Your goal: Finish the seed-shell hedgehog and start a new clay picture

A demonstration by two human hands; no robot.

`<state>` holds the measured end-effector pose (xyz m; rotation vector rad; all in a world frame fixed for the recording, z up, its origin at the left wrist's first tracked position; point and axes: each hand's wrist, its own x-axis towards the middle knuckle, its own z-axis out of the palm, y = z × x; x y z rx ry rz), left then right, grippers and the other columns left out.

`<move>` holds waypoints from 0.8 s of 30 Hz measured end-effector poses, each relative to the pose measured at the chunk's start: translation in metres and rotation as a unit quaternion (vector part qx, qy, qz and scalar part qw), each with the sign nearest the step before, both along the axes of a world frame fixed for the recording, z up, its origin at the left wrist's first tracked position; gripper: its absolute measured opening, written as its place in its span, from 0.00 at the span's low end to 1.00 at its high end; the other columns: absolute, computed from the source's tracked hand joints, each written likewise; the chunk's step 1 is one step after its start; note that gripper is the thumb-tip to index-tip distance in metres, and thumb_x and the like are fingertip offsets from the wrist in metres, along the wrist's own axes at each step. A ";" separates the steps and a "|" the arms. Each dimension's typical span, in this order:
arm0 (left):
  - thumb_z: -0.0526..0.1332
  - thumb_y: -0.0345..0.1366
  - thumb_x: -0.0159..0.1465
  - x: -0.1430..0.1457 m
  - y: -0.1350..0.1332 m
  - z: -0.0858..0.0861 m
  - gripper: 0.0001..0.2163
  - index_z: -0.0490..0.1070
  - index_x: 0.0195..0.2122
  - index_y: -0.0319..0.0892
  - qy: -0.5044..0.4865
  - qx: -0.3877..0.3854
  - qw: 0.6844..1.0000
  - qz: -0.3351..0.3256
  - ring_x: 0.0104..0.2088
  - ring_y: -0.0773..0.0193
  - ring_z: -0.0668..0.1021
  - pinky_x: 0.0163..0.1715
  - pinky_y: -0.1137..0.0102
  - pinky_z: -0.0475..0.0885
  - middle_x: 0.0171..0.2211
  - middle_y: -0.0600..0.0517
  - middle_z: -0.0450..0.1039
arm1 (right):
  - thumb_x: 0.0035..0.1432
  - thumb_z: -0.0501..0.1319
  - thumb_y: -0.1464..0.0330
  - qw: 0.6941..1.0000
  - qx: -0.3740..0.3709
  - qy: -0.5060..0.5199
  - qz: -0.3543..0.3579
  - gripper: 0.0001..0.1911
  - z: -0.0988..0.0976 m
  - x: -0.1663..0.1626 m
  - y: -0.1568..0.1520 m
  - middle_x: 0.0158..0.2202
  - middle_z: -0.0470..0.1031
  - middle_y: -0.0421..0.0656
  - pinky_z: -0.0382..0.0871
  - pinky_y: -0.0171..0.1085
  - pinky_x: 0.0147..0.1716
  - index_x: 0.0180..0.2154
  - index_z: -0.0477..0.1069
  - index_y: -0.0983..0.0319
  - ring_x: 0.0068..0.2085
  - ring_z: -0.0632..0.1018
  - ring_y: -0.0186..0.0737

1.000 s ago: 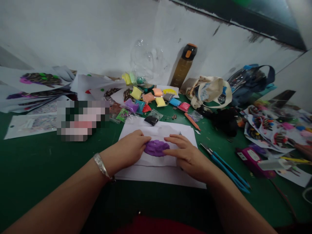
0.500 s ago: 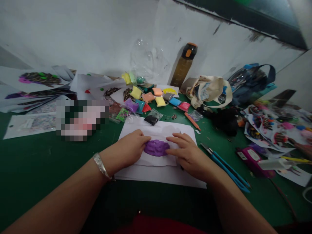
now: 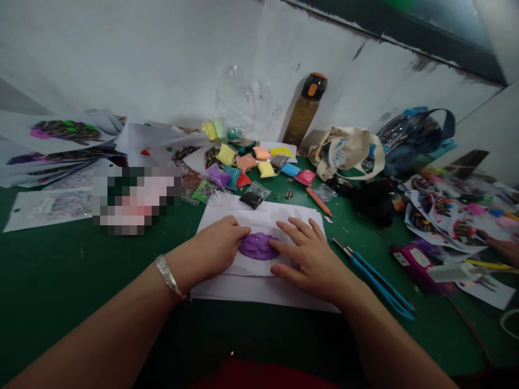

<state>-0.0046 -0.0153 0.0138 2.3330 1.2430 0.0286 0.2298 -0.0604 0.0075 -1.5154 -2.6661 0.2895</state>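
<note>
- Resting at the left edge of a flat, oval, purple clay piece [image 3: 256, 247], the left hand [image 3: 217, 244] is mostly curled, thumb extended; whether it grips the paper, I cannot tell.
- Right hand [image 3: 314, 256] spread open, holding nothing, 1 fingertip on the clay's right side.
- Clay lying on a small white paper sheet [image 3: 251, 267], over larger white sheets [image 3: 267, 290].
- Just beyond: 1 clear plastic packet of black material [image 3: 252, 199].
</note>
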 end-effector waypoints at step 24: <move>0.49 0.33 0.66 0.002 0.000 0.003 0.18 0.68 0.55 0.43 0.010 0.003 1.000 -0.001 0.41 0.59 0.74 0.43 0.67 0.69 0.43 0.46 0.69 | 0.63 0.48 0.51 0.999 0.029 -0.008 -0.018 0.24 -0.003 0.002 0.002 0.65 0.56 0.44 0.43 0.62 0.60 0.56 0.66 0.51 0.64 0.55 0.55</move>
